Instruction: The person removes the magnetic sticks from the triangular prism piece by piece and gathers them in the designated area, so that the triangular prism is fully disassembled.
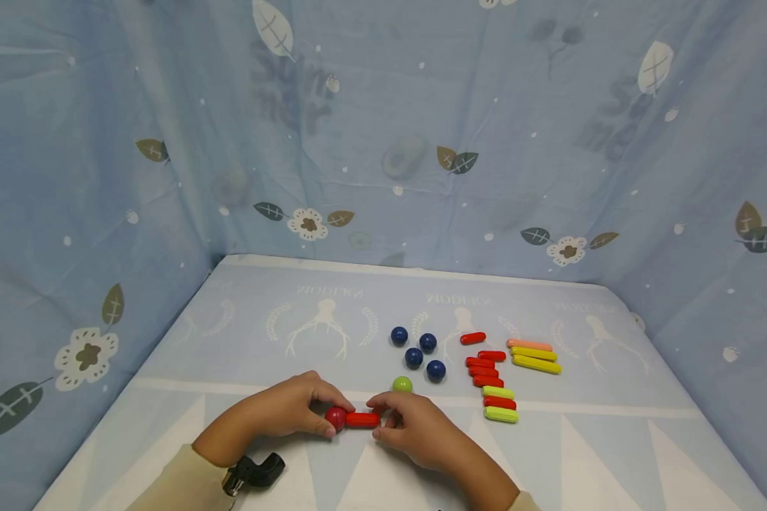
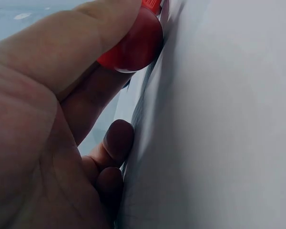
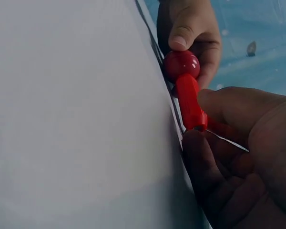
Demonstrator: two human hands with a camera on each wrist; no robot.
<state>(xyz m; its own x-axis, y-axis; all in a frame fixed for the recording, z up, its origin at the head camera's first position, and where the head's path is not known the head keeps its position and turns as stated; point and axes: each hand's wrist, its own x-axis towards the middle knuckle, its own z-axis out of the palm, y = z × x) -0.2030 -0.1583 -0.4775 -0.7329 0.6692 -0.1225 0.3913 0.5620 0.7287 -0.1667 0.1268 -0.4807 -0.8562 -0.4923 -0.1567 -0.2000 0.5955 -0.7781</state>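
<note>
Near the table's front, my left hand (image 1: 287, 408) pinches a red ball (image 1: 335, 419) between thumb and fingers. A short red rod (image 1: 362, 420) meets the ball end to end and lies in line with it. At the rod's other end is my right hand (image 1: 415, 429), its thumb and fingertips around that end. The right wrist view shows the red rod (image 3: 188, 102) against the red ball (image 3: 181, 66); whether they are locked together cannot be told. In the left wrist view, the thumb covers part of the red ball (image 2: 136, 45). A green ball (image 1: 403, 385) sits just behind my right hand.
Several dark blue balls (image 1: 413, 358) lie behind the green one. To the right are several short red rods (image 1: 483, 372), lime rods (image 1: 501, 414), longer yellow rods (image 1: 535, 364) and a peach rod (image 1: 529, 345). Patterned blue cloth (image 1: 383, 142) surrounds the table (image 1: 243, 341).
</note>
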